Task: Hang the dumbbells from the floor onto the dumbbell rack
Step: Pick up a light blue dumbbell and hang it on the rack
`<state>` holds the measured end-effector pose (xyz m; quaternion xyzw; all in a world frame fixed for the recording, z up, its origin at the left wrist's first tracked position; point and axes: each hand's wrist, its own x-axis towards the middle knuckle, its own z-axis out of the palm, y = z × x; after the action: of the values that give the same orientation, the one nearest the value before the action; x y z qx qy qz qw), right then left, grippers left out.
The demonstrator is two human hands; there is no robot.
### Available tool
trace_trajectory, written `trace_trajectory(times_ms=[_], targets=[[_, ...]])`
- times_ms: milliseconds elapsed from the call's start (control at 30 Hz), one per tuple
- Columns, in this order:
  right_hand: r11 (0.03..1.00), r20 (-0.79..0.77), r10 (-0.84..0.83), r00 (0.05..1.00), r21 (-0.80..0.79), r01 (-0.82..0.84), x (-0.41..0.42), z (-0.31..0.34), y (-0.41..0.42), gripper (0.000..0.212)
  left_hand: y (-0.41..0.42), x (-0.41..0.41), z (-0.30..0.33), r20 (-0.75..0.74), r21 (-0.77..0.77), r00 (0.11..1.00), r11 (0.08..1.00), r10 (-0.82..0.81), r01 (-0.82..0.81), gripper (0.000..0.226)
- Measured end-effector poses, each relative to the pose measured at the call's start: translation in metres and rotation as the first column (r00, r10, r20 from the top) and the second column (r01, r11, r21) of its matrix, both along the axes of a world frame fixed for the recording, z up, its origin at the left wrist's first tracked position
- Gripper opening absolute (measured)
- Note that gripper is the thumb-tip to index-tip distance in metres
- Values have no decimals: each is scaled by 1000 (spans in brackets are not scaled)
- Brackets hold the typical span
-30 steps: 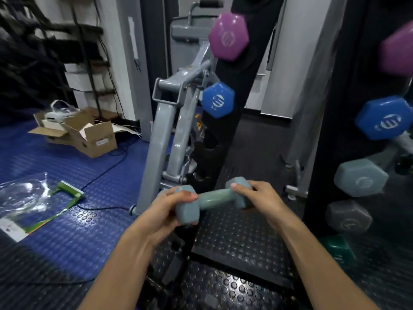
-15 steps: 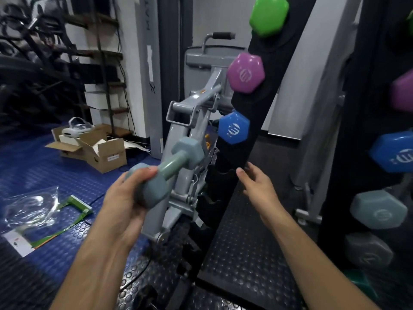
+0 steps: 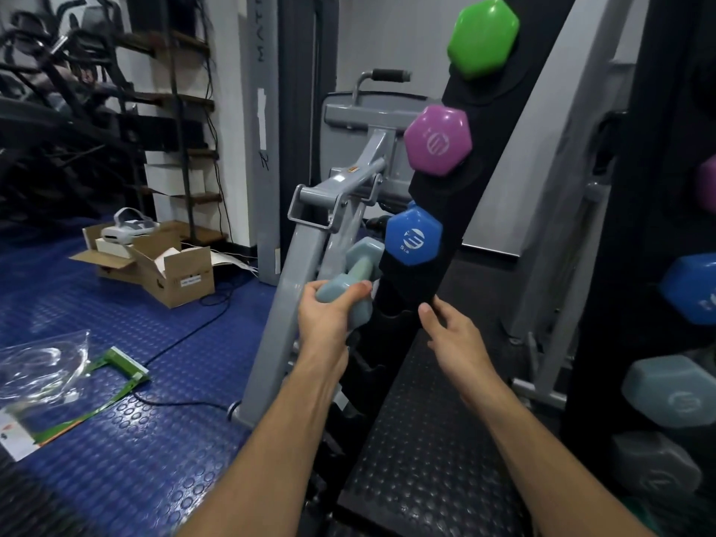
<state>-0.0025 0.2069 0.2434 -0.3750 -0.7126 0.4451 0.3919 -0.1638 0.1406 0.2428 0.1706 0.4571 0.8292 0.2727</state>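
Two bare forearms reaching forward from the bottom edge over a black studded mat [image 3: 418, 451]. Left hand [image 3: 329, 315] curled around the near head of a grey-blue dumbbell [image 3: 350, 281], fingers and thumb wrapped over its hexagonal end. Matte, pale grey-blue coating; short thick handle; second six-sided head angled up and away, right at the edge of the black rack [image 3: 438, 273] just below the blue one. Whether seated in a slot or only held against it, cannot tell. Right hand [image 3: 453, 335] spread loose, holding nothing, fingertips at the rack's front face. Further up the slanted black rack, three hung in a column: a blue dumbbell [image 3: 413, 236] with a white logo and weight mark, a purple dumbbell [image 3: 438, 140] above it, a glossy green dumbbell [image 3: 482, 36] at the top. At the right edge, a second column of hexagonal heads, blurred: blue, grey-blue, darker grey lower down. Just behind the held weight, a grey metal machine frame [image 3: 306, 242]. On the blue studded floor [image 3: 116, 439] to the left, clear plastic packaging [image 3: 46, 366] with a green card, then an open cardboard box [image 3: 166, 265] carrying a white headset [image 3: 128, 226]. Beyond, dark shelves against a white wall.
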Motion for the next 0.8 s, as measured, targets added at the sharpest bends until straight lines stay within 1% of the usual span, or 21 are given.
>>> trace_trajectory(times_ms=[133,267,333,400,467,500,600,667,733,767,800], targets=[[1000,-6,15,1000,-9,-15,2,-2,5,41,11,4,0,-172,-35,985,999,23,-29,48],[1000,-19,-1,1000,-25,1,-1,-2,7,36,15,2,0,-305,-127,952,991,-4,-36,56],[1000,-32,-3,999,-24,2,0,-3,8,34,16,-1,-2,-385,-171,923,984,-18,-52,64],[1000,-36,-7,999,-15,7,1,-4,8,33,15,-5,-3,-479,-205,877,976,-36,-73,66],[1000,-39,-11,999,-17,10,1,-5,8,34,11,-6,-1,-575,-226,816,970,-63,-84,64],[1000,-35,-13,999,-18,13,1,-5,8,34,9,-6,0,-631,-230,771,969,-80,-87,63],[1000,-32,-15,999,-21,15,2,-4,6,37,7,-10,4,-814,-225,566,969,-127,-105,67],[1000,-26,-12,1000,-26,12,2,-4,6,37,7,-13,4,-878,-230,454,966,-154,-117,73],[1000,-23,-5,1000,-28,5,3,-3,6,36,6,-14,6,-900,-249,393,962,-186,-114,84],[1000,-20,-2,1000,-29,2,4,-3,5,36,6,-14,7,-899,-252,392,962,-194,-103,91],[1000,-22,2,1000,-30,-3,4,-3,6,36,5,-15,6,-878,-253,436,965,-199,-69,99]])
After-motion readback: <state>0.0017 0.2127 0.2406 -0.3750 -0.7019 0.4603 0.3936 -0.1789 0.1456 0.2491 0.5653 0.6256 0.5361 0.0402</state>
